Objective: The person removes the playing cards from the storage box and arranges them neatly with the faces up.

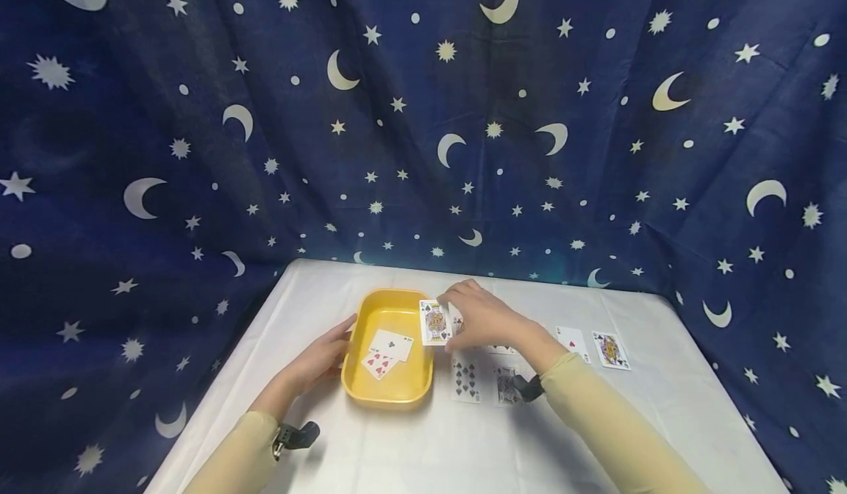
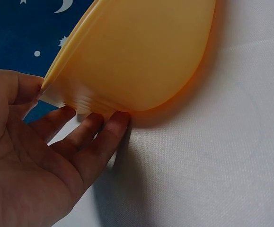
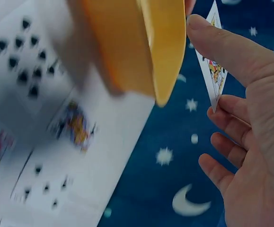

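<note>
A yellow tray (image 1: 390,395) sits on the white tablecloth and holds two face-up cards, a club card (image 1: 392,345) and a hearts card (image 1: 377,365). My left hand (image 1: 324,358) holds the tray's left side: in the left wrist view the thumb (image 2: 23,87) hooks over the rim while the fingers (image 2: 103,130) lie against the outer wall of the tray (image 2: 141,56). My right hand (image 1: 483,317) pinches a face card (image 1: 434,323) just over the tray's right rim. In the right wrist view this card (image 3: 212,71) stands on edge between thumb and fingers, beside the tray (image 3: 160,47).
Face-up cards lie in a row right of the tray: a spades card (image 1: 466,378), a face card (image 1: 506,385) partly under my right wrist, a small-pip card (image 1: 572,341) and another face card (image 1: 610,350). A star-and-moon curtain (image 1: 423,112) hangs behind the table.
</note>
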`<state>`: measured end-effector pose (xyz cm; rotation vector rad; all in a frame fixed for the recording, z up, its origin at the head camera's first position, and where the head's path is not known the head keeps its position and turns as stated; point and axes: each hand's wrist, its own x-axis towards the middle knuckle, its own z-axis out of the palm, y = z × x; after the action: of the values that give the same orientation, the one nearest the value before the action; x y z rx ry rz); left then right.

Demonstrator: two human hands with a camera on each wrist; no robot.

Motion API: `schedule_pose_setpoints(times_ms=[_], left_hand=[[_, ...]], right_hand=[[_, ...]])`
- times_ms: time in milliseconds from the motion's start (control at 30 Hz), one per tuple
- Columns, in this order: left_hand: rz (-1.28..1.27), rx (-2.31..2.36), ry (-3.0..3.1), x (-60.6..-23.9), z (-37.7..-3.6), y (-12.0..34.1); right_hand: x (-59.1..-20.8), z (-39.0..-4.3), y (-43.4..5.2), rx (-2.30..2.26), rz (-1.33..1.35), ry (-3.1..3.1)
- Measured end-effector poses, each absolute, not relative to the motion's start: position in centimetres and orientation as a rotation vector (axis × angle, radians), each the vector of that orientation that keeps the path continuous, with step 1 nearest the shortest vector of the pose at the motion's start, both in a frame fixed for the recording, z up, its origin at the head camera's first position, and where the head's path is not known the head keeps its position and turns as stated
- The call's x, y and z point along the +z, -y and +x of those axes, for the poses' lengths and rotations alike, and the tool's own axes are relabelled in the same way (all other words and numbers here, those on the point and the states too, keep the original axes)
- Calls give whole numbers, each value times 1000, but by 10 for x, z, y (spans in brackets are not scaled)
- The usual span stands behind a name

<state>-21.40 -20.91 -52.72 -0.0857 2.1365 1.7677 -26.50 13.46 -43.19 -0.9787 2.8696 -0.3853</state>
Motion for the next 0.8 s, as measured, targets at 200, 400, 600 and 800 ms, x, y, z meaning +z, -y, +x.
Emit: schedule_pose_setpoints(times_ms=[200,400,600,800], left_hand=[[-88,1774,-2129,-530,-216,211],[-114,1749,-2152,-529,-216,209],[-112,1734,-2163,-531,-216,209],[-97,1755,-2143,-531,-216,208]], right_hand=[[-428,-260,-183,-431,-919,-2918],[-437,-256,-226,-468,-838,-2947],[-447,-247,-258,-484,-796,-2952],[-459,-234,-285,-512,-747,-2926]])
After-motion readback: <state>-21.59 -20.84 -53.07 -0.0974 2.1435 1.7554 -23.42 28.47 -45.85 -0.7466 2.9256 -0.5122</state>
